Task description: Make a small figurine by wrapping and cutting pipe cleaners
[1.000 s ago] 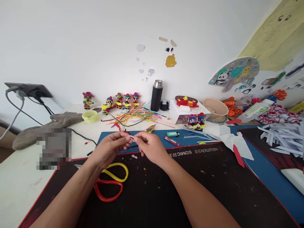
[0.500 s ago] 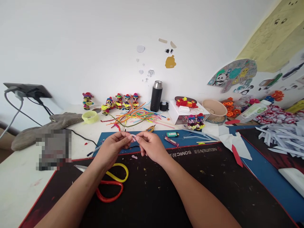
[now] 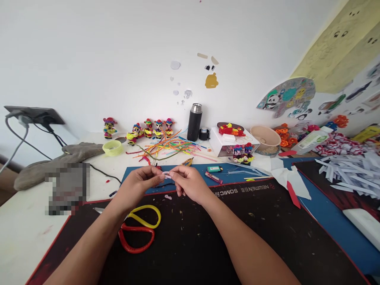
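Above the far edge of the black mat (image 3: 184,253), my left hand (image 3: 138,184) and my right hand (image 3: 191,184) face each other, fingertips nearly meeting. Both pinch a small, slightly curved pale lilac strip (image 3: 166,174), one end each; its ends are hidden by the fingers. A little lilac scrap (image 3: 168,196) lies on the mat below them. Scissors with one yellow and one red handle (image 3: 138,250) rest beside my left forearm, which covers part of the blades.
Behind my hands lie colourful pipe cleaners (image 3: 169,146), a black thermos (image 3: 194,123) and several small figures (image 3: 158,128). A lighter (image 3: 213,178) sits right of my right hand. A yellow tape roll (image 3: 113,148) is at left, white paper strips (image 3: 350,170) at right.
The pale lilac strip has gone from a tighter bend to a flatter curve as my fingertips draw slightly apart. The camera view has shifted a little.
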Tool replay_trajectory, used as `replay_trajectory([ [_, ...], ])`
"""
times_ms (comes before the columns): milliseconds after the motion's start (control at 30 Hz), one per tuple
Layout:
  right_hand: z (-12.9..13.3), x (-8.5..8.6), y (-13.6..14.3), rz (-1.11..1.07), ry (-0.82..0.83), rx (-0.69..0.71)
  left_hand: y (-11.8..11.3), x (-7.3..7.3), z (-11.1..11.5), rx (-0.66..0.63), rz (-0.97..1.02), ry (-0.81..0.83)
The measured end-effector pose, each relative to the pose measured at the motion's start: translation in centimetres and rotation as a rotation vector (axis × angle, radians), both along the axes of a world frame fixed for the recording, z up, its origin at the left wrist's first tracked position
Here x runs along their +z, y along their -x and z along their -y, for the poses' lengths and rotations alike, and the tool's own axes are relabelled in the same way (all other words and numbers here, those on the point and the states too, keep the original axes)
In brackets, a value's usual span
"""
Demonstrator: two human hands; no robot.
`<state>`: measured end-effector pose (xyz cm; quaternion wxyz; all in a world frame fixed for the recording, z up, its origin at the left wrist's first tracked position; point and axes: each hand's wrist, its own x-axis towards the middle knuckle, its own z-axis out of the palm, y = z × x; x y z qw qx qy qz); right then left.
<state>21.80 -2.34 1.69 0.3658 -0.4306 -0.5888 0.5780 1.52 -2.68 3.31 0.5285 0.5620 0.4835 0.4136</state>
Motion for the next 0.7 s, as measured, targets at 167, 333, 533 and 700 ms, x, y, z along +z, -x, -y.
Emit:
replay_trajectory([
  [167, 0.1, -0.2, 0.2, -0.059, 0.026, 0.043, -0.5, -1.2, -0.2, 0.100, 0.113, -0.010],
  [333, 0.2, -0.5, 0.5, -0.091, 0.049, 0.048, -1.3, -1.8, -0.2, 0.175, 0.132, -0.065],
  [533, 0.2, -0.7, 0.9, -0.086, 0.066, 0.011, -1.8, -1.6, 0.2, 0.192, -0.006, -0.139],
  [700, 0.3, -0.6, 1.0, -0.114, 0.066, -0.022, -1.8, -1.7, 0.3, 0.149, -0.054, -0.157],
])
